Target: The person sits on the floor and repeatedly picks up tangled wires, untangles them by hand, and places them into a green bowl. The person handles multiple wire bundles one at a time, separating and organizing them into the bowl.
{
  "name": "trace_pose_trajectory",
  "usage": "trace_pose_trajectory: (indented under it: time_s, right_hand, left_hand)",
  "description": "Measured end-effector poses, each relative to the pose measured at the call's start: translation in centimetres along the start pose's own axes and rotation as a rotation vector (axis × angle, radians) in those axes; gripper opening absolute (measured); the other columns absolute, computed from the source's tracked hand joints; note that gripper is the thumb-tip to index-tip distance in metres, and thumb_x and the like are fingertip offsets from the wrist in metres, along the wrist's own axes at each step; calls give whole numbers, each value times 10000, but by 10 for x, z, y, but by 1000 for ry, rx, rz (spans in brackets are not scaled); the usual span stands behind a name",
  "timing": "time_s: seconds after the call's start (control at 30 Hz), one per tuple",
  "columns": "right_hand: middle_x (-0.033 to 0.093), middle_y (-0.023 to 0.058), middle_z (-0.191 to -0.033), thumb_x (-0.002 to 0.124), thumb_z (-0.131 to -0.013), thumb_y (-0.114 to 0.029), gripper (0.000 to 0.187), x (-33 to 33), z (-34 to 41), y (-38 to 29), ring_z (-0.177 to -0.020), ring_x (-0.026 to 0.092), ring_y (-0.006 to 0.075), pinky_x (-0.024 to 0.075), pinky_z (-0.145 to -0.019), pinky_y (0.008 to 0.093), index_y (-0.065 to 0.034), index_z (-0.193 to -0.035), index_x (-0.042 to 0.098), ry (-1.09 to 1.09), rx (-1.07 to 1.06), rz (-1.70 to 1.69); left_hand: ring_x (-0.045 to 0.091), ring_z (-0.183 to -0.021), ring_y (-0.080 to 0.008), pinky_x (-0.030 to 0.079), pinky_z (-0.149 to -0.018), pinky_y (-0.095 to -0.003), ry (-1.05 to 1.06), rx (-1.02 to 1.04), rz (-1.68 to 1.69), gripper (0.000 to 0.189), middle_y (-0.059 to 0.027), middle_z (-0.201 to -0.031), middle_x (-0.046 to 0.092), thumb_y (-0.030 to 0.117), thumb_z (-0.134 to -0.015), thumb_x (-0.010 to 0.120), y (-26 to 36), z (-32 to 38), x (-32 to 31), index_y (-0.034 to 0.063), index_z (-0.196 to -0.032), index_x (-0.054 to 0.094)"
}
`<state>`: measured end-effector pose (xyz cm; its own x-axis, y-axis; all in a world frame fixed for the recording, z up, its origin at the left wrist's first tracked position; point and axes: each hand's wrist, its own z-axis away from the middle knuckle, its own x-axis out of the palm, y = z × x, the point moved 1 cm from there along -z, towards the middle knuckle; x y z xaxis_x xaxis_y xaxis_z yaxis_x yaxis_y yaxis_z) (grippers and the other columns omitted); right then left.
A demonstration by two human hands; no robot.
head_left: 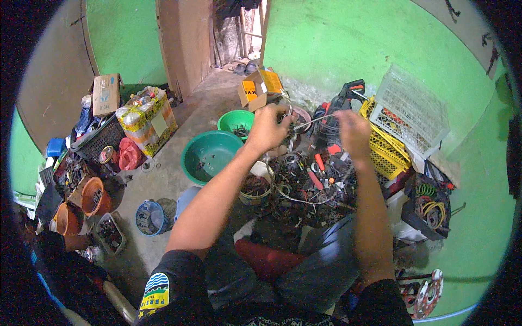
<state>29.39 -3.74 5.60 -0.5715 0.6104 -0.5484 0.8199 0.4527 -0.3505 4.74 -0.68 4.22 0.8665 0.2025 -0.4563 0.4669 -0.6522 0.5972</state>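
Observation:
A light-coloured cable (316, 120) runs between my two raised hands above a heap of small mixed parts. My left hand (271, 124) grips a bundled stretch of it, with a twisted length hanging below and looping over the heap. My right hand (354, 132), a little blurred, pinches the cable's other stretch at its fingertips. Below them lie the dark scrap parts (297, 191), among them a red-handled tool (319, 162) and another red handle (314, 179). A round tub with dark reddish contents (256, 185) stands below my left forearm.
A green basin (210, 157), a bright green bowl (236, 122) and a blue-rimmed basket (150, 218) stand on the left. Yellow crates (387, 157) and a clear plastic crate (412, 110) lean by the green wall. A cardboard box (255, 89) sits ahead.

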Motion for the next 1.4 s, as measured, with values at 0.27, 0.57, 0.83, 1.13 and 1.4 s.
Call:
trace_pose_trajectory:
  time_s: [0.27,0.57,0.83,1.13,1.4]
  right_hand:
    - [694,195,-800,578,-927,-356,382,-52,69,189,-712,649,367,491,-698,464,-8,-922,735,404,680,314]
    - [690,152,-1027,663,-915,-266,347,34,19,24,-980,654,281,491,-878,380,-7,-1146,651,-203,103,-278]
    - [717,157,-946,700,-885,-286,366,23,17,-47,-799,691,238,527,-744,381,-8,-1120,669,-466,142,-216]
    - [689,129,-749,638,-917,-268,315,-16,6,33,-676,620,183,474,-646,339,30,-835,703,145,85,-275]
    - [700,99,-816,673,-915,-272,333,-52,56,186,-767,610,147,478,-732,298,58,-940,715,361,493,344]
  left_hand:
    - [712,-763,-282,528,-713,-406,84,-66,-42,252,-167,-807,710,268,-844,717,-8,-8,-25,54,-976,722]
    - [678,-727,-360,507,-700,-431,40,-114,57,259,-242,-767,665,251,-835,719,-2,-5,8,16,-942,717]
    - [684,-773,-379,519,-703,-423,-26,-57,72,184,-238,-838,678,163,-814,710,16,-4,14,16,-924,719]
    - [691,-819,-325,517,-741,-420,-20,49,23,243,-189,-873,700,252,-854,707,5,-3,7,42,-977,710]
    - [665,-740,-385,507,-698,-444,-54,-12,104,188,-256,-787,655,195,-825,711,23,-6,10,32,-917,724]
